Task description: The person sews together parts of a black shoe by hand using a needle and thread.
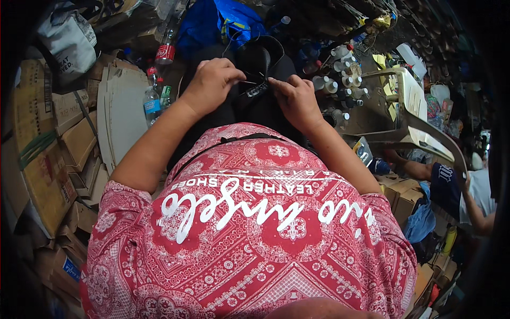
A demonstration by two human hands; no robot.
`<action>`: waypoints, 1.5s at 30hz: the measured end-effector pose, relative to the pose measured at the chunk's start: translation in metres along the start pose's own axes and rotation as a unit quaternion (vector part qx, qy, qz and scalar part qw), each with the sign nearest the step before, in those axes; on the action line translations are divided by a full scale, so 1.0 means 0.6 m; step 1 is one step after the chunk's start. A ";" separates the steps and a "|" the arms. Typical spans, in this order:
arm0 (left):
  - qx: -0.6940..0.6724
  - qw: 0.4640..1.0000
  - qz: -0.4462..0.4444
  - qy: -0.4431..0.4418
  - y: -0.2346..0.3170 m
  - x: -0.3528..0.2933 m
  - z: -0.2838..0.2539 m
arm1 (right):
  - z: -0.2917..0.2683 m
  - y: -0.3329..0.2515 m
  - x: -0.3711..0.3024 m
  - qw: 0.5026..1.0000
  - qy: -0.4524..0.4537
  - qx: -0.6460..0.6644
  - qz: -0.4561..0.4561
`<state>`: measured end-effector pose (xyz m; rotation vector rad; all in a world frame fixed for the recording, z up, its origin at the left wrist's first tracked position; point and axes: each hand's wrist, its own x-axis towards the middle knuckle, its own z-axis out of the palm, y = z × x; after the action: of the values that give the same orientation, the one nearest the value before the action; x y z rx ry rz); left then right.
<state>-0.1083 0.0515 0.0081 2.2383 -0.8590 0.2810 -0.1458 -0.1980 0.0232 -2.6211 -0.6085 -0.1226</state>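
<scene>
We have a black piece [257, 90] over our lap [243, 109]. Our left hand [213, 81] pinches a thin strand [249, 82] between closed fingers; our right hand [298, 101], fingers bent, touches the piece's edge, its grip unclear. Bottles [350, 81] cluster rightward.

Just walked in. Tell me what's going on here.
A person in a red-and-white patterned shirt has both hands at a black item in front of them. The left hand has its fingertips bunched beside it; the right hand has fingertips at its other side. What the item is, and exactly how each hand grips, is hard to tell. A blue bag lies just beyond, bottles stand to the right, and cardboard is stacked at left.
</scene>
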 end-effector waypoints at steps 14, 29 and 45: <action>0.222 0.964 -0.045 -0.141 0.020 0.015 -0.047 | -0.010 -0.010 -0.014 0.996 -0.028 -0.082 0.004; -0.158 0.983 -0.086 -0.044 0.004 0.018 0.012 | -0.032 0.066 0.025 0.949 -0.170 0.241 0.112; -0.051 0.994 -0.073 -0.068 -0.016 0.018 0.027 | -0.031 0.083 0.051 0.947 -0.193 0.247 0.066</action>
<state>-0.0948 0.0400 -0.0040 2.2312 -0.7569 0.0155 -0.0961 -0.2341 0.0254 -2.1880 -0.5047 0.5304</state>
